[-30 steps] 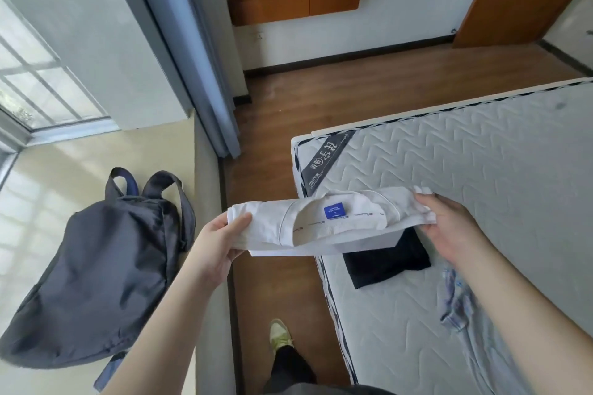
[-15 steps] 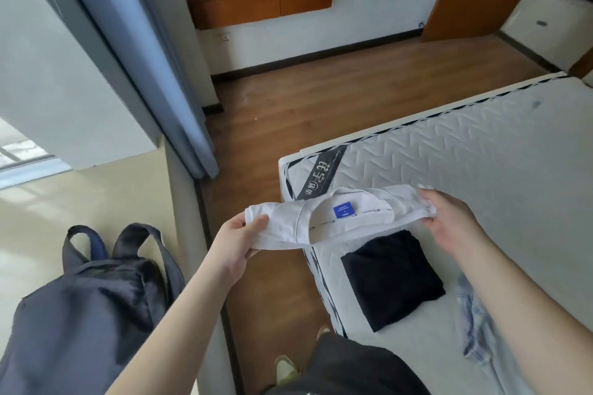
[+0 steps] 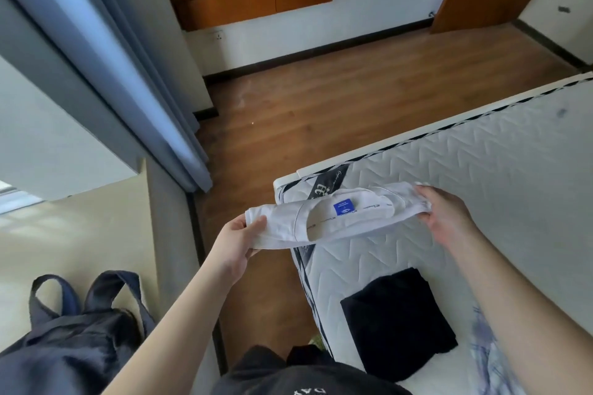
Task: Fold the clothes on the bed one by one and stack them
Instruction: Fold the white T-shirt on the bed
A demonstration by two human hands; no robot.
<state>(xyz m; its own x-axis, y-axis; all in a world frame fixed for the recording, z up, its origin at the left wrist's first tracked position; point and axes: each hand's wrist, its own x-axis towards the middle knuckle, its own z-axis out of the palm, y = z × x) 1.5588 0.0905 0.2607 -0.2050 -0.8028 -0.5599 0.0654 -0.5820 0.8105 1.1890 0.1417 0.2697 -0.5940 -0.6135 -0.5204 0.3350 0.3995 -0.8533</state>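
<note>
A folded white T-shirt [image 3: 337, 218] is held in the air above the near-left corner of the mattress [image 3: 481, 202], its long axis running left to right between the hands. One end is pinched by the left hand [image 3: 239, 242] and the other is gripped by the right hand [image 3: 446, 218]. The folded black garment [image 3: 399, 324] lies on the mattress by its left edge, below the shirt and nearer the body, closer to the right hand. A downward, inward carry is probably called for to stack it.

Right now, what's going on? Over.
Both hands, left hand and right hand, gripping folded white shirt above mattress. Black folded garment below. Nothing blocking.
</note>
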